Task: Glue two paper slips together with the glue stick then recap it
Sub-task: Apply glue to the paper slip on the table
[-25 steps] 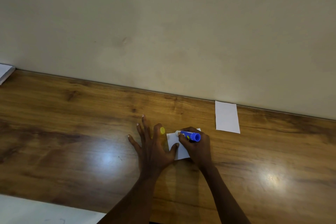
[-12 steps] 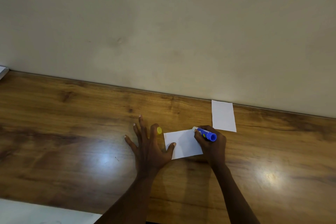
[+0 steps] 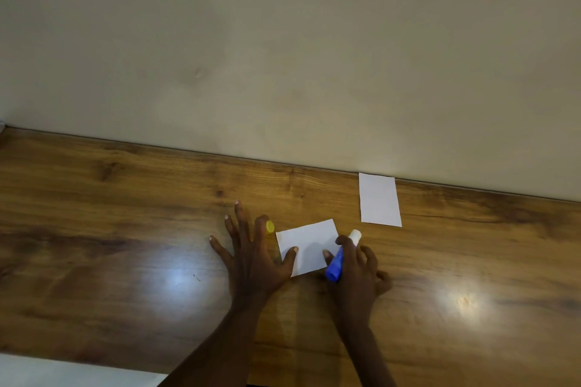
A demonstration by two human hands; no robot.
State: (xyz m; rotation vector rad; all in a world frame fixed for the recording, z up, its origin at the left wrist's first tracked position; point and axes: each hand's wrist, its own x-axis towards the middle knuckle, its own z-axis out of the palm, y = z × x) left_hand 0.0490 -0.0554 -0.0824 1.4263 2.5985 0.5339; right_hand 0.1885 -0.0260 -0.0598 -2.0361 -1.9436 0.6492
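Glue stick (image 3: 338, 261) swung tip-outward, gripped by right hand (image 3: 355, 273); left hand (image 3: 254, 261) spread on wooden table (image 3: 125, 229).

The table (image 3: 125, 245) is showing a warm honey-brown wood grain, streaked with darker brown bands and knots, and two pale glare patches are shining off its glossy surface. The near paper slip (image 3: 306, 245) is reading plain white with a soft grey shadow falling across it; the far paper slip (image 3: 379, 199) is lying equally white and unmarked. The glue stick (image 3: 338, 261) is showing a bright blue barrel and a creamy white tip (the glue itself). The cap (image 3: 269, 226) is glowing yellow. The wall (image 3: 283, 41) is appearing a dull beige-olive, faintly blotched. A white surface (image 3: 63, 374) is showing at the lower left corner.
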